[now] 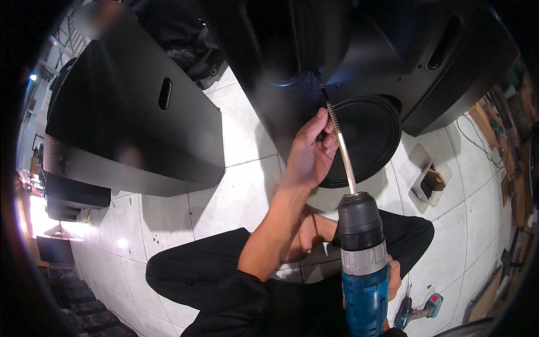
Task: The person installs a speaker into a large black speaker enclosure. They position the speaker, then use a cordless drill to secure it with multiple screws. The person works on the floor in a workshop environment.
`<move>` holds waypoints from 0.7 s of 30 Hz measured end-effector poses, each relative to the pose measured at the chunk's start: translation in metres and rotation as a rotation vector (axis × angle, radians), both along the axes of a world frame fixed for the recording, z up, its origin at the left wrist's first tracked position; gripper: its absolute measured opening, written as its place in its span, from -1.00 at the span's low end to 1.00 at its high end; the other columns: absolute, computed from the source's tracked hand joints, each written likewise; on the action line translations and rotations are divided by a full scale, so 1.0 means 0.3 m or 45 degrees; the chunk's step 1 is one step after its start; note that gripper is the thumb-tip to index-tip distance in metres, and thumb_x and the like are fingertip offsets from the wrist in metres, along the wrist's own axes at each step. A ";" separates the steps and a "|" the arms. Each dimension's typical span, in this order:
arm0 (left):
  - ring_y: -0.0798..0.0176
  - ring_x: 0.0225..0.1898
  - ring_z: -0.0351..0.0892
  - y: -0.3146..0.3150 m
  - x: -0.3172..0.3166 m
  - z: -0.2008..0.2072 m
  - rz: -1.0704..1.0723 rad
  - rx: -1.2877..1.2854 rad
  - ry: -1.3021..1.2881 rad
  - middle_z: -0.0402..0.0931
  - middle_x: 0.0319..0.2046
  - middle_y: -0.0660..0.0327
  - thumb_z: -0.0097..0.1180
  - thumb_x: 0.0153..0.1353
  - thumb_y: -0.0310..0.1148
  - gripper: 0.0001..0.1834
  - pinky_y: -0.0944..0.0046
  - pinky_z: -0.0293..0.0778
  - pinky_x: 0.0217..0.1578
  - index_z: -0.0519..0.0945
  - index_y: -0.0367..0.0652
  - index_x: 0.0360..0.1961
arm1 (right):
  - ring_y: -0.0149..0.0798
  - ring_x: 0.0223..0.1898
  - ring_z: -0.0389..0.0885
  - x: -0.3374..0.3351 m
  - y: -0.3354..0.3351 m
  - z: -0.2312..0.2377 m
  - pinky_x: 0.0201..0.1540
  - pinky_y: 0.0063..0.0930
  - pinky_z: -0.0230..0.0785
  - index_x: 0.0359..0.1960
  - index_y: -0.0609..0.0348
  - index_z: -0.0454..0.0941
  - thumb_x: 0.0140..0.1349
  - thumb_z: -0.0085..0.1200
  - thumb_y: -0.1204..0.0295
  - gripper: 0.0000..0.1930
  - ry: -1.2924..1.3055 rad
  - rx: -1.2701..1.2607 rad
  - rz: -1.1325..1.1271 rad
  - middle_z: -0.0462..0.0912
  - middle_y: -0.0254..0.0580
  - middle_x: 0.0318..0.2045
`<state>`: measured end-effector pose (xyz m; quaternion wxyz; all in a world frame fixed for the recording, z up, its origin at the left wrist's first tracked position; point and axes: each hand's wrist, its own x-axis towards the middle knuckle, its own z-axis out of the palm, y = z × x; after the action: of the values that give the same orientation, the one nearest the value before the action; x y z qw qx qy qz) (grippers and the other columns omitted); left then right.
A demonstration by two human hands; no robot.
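Note:
A blue and black cordless drill [362, 269] points away from me, with my right hand [394, 276] wrapped round its grip, mostly hidden behind the drill body. From its chuck runs a long metal driver bit [346, 160] with a coiled spring on its upper part. My left hand [315, 146] is closed, thumb and fingers pinching the bit by the spring. The bit's far tip meets the front of a black speaker cabinet [269, 106], just above a round black speaker cone [368, 140]. Whether a screw sits at the tip is too dark to tell.
Another large black speaker cabinet [135, 118] stands at the left. On the tiled floor [247, 196], a small pale plastic bin [431, 180] lies to the right. A second, smaller drill [418, 312] rests at the lower right. My crossed legs [196, 264] are below my arms.

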<state>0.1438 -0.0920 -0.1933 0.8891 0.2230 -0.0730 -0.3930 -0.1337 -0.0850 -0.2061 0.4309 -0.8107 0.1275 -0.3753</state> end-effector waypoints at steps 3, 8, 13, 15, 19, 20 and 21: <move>0.51 -0.54 0.19 -0.020 -0.008 -0.007 0.008 -0.043 0.019 0.26 -0.51 0.41 0.08 0.34 -0.24 -0.71 0.50 0.15 -0.50 0.46 -0.19 -0.03 | -0.11 -0.36 0.72 -0.041 0.012 -0.031 -0.33 -0.31 0.59 0.00 0.25 0.33 0.17 0.25 0.38 -0.56 0.074 0.067 0.007 0.65 0.09 -0.34; 0.51 -0.55 0.20 -0.021 -0.004 -0.011 0.010 -0.028 -0.007 0.27 -0.51 0.41 0.09 0.33 -0.28 -0.74 0.50 0.16 -0.51 0.47 -0.19 -0.05 | -0.12 -0.37 0.73 -0.016 0.004 0.053 -0.34 -0.32 0.60 0.08 0.21 0.28 0.17 0.27 0.33 -0.48 0.156 0.152 0.047 0.65 0.10 -0.32; 0.52 -0.55 0.23 -0.017 0.000 -0.021 0.011 -0.001 -0.053 0.29 -0.52 0.40 0.07 0.34 -0.28 -0.73 0.49 0.18 -0.52 0.46 -0.21 -0.04 | -0.17 -0.40 0.72 0.092 -0.024 0.208 -0.35 -0.36 0.60 0.02 0.25 0.34 0.16 0.27 0.32 -0.52 0.104 -0.089 -0.016 0.65 0.09 -0.35; 0.51 -0.56 0.24 -0.013 0.002 -0.013 0.003 -0.005 -0.030 0.29 -0.52 0.40 0.07 0.34 -0.29 -0.72 0.49 0.19 -0.52 0.45 -0.22 -0.02 | -0.19 -0.41 0.72 0.113 -0.022 0.221 -0.36 -0.39 0.59 -0.08 0.28 0.40 0.15 0.28 0.35 -0.59 0.064 -0.067 -0.061 0.66 0.07 -0.37; 0.51 -0.56 0.25 -0.012 0.005 -0.010 0.005 0.034 -0.008 0.30 -0.52 0.38 0.06 0.34 -0.30 -0.69 0.48 0.21 -0.52 0.42 -0.25 0.01 | -0.21 -0.40 0.69 0.119 -0.023 0.258 -0.35 -0.40 0.54 -0.25 0.27 0.49 0.07 0.28 0.44 -0.73 0.167 -0.144 -0.125 0.66 0.00 -0.36; 0.50 -0.54 0.28 -0.013 0.004 -0.010 0.002 0.010 0.012 0.34 -0.50 0.37 0.03 0.34 -0.33 -0.73 0.49 0.24 -0.50 0.44 -0.23 -0.01 | -0.21 -0.39 0.68 0.116 -0.028 0.271 -0.35 -0.41 0.53 -0.28 0.25 0.51 0.04 0.28 0.47 -0.76 0.236 -0.178 -0.131 0.65 -0.02 -0.35; 0.49 -0.52 0.32 -0.012 0.003 -0.007 -0.003 -0.007 0.027 0.37 -0.47 0.36 0.00 0.34 -0.37 -0.77 0.50 0.26 -0.49 0.46 -0.21 -0.03 | -0.20 -0.39 0.67 0.114 -0.033 0.263 -0.35 -0.40 0.51 -0.28 0.22 0.51 0.02 0.28 0.47 -0.75 0.195 -0.231 -0.117 0.65 -0.03 -0.34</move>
<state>0.1446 -0.0955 -0.1953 0.8900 0.2161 -0.0648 -0.3962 -0.0996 -0.0949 -0.1271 0.3271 -0.8660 0.1625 -0.3415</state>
